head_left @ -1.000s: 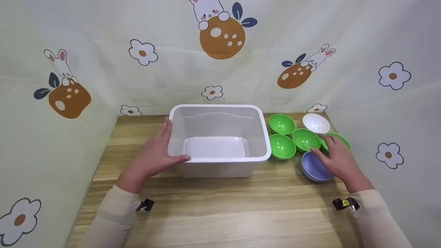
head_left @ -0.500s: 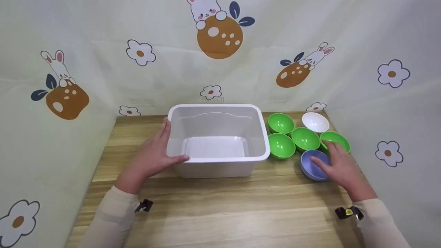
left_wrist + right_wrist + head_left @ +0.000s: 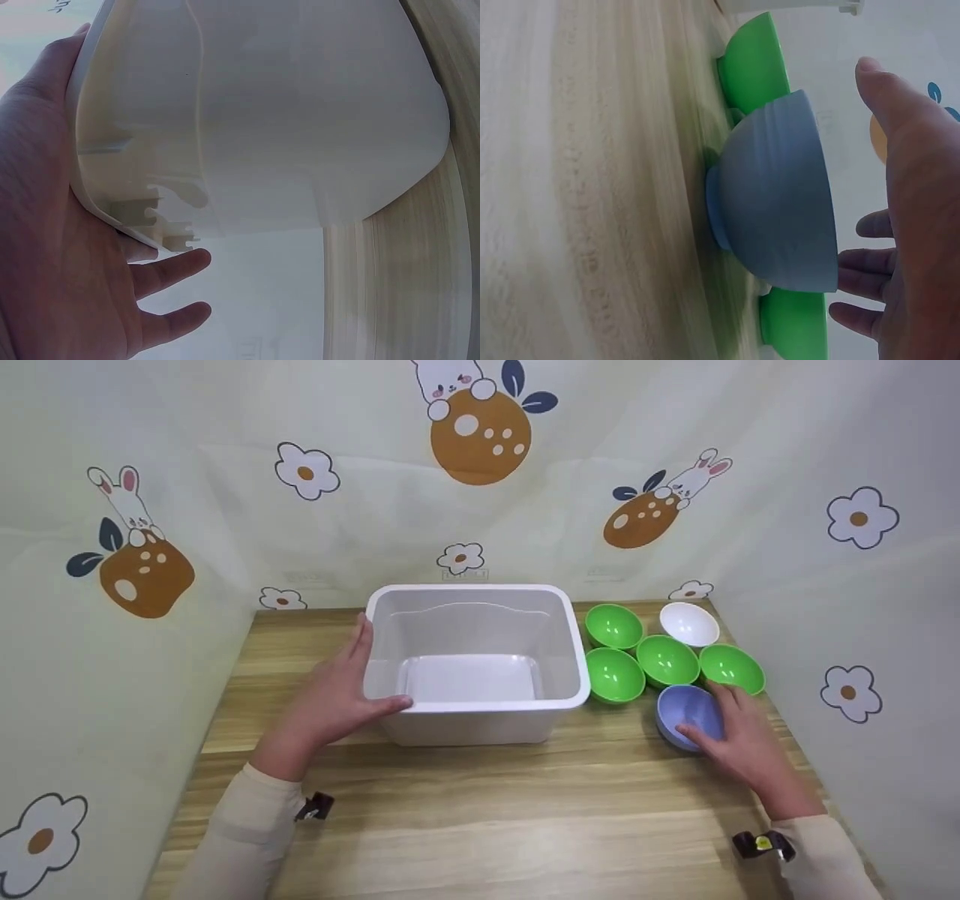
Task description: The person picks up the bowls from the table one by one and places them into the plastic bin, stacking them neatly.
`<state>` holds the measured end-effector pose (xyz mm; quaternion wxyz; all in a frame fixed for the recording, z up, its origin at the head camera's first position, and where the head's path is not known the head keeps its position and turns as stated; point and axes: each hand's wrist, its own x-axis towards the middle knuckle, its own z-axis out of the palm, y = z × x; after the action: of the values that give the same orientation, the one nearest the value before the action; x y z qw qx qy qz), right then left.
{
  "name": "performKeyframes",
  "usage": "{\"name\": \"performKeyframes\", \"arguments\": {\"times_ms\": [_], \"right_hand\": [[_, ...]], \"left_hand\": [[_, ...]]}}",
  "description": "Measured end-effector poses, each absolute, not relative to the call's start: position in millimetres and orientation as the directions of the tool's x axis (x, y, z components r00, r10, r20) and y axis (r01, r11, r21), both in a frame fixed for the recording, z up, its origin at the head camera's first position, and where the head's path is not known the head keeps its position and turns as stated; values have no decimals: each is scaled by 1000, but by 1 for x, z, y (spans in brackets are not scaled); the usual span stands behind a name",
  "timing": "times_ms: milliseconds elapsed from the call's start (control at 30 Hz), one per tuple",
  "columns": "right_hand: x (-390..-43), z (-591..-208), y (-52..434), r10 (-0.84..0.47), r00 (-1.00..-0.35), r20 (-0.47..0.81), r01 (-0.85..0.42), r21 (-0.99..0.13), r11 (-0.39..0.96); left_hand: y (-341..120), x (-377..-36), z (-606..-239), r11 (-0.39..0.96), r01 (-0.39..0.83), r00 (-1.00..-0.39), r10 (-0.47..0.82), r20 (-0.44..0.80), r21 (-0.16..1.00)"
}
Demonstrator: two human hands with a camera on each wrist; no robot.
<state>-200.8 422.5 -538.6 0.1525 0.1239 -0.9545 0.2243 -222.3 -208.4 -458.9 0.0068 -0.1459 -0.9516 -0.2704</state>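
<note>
My left hand (image 3: 330, 694) rests against the left front corner of a white plastic tub (image 3: 480, 707), thumb along the front rim and fingers straight along the left side. In the left wrist view, the fingers (image 3: 176, 274) stretch past the tub wall (image 3: 285, 127). Over at the right, my right hand (image 3: 742, 735) hovers at the right side of a blue bowl (image 3: 684, 712), its thumb over the bowl's opening. The right wrist view has this hand (image 3: 922, 225) above the upright blue bowl (image 3: 780, 195), fingers spread near its rim.
Several green bowls (image 3: 667, 660) stand close together right of the tub. A white bowl (image 3: 689, 624) sits behind them at the back right corner. Patterned cloth (image 3: 360, 525) hangs behind and at both sides of the wooden table (image 3: 480, 810).
My right hand has drawn back toward me and slightly right, from above the right green bowl to the blue bowl, uncovering the green one. My left hand stays at the tub.
</note>
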Motion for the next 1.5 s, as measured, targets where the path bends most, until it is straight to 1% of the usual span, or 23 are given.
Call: {"name": "performKeyframes", "arguments": {"times_ms": [133,467,1067,1500], "right_hand": [[-196,-543,425,-158,-929,336,-290,-391,873],[-193,-547,425,-142,-962,235,-222,-359,907],[-195,-556,430,-132,-979,154,-183,-394,901],[-198,-558,430,-135,-976,170,-197,-427,882]], "left_hand": [[-208,-222,-459,811,274,-959,271,84,516],[-208,-222,-457,815,265,-961,264,76,515],[-208,-223,-459,821,272,-960,271,77,503],[-208,-222,-458,820,270,-960,268,78,504]]}}
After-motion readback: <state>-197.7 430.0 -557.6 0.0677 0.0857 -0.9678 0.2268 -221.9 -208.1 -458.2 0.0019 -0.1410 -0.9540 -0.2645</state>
